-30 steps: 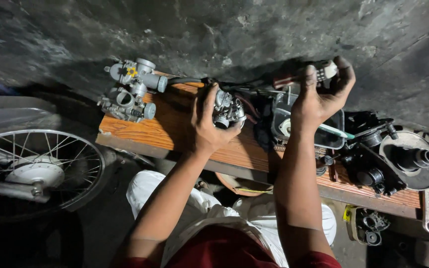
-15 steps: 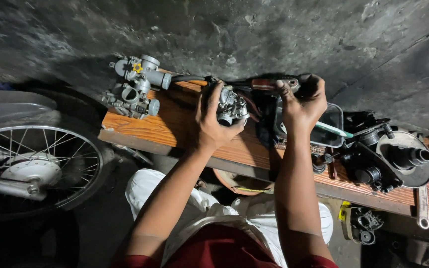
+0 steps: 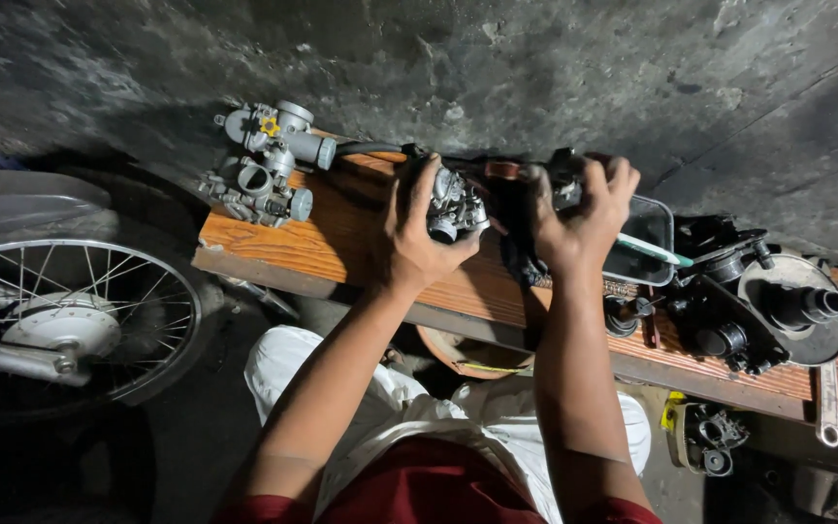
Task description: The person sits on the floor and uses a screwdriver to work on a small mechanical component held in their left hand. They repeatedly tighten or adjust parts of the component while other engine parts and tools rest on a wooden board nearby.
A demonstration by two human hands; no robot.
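At centre frame, a person's left hand (image 3: 414, 238) closes its grip around a grey carburetor (image 3: 456, 206) over a worn wooden bench (image 3: 341, 228), while the right hand (image 3: 582, 218) clasps a dark part; the work looks midway. Two more carburetors (image 3: 266, 160) lie upper left; a spoked wheel (image 3: 70, 315) stands left, beneath a rough concrete wall (image 3: 535, 78).

Bare counter (image 3: 341, 228) lies open at nine o'clock of the hands, hemmed by two carburetors (image 3: 264, 160); engine parts (image 3: 758, 311) crowd three o'clock.
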